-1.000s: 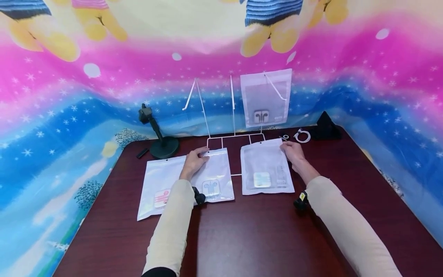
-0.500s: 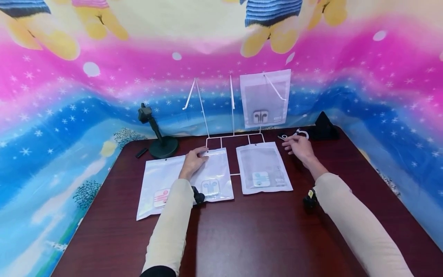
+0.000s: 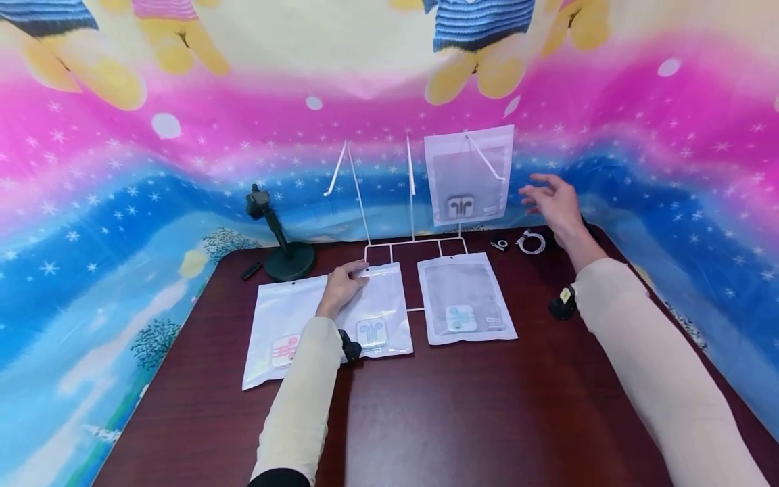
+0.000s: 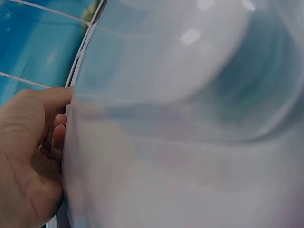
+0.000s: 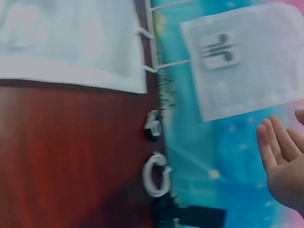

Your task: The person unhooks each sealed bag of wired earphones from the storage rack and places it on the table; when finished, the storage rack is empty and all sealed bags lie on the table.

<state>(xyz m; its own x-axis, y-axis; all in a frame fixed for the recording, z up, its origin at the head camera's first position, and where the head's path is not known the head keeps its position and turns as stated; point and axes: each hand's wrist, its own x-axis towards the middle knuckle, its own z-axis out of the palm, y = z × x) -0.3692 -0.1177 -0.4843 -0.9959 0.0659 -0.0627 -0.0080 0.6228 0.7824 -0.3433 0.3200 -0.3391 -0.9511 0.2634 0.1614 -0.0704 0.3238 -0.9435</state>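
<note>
Working from the near edge of the dark table outward, we take the white wire rack at the back as our landmark. In front of its base lie 3 flat pouches in a row: the pink-print pouch farthest to its left, the blue-print pouch overlapping that one, and the third pouch lying across the rack's foot. They lie face up with their hang holes toward the rack — handy, we judge, for lifting straight onto its hooks.

Our left hand rests on the blue-print pouch near its top edge; the left wrist view shows the thumb on top and curled fingers tucked at the edge, so we read it as a pinch that pins the pouch down.

Farther back, a grey-print pouch hangs on the rack's right hook. Our right hand hovers just right of it in the air — fingers straight, loosely together, holding and touching nothing. Below it, right of the rack's base, lie a small ring and a coiled white cable.
</note>
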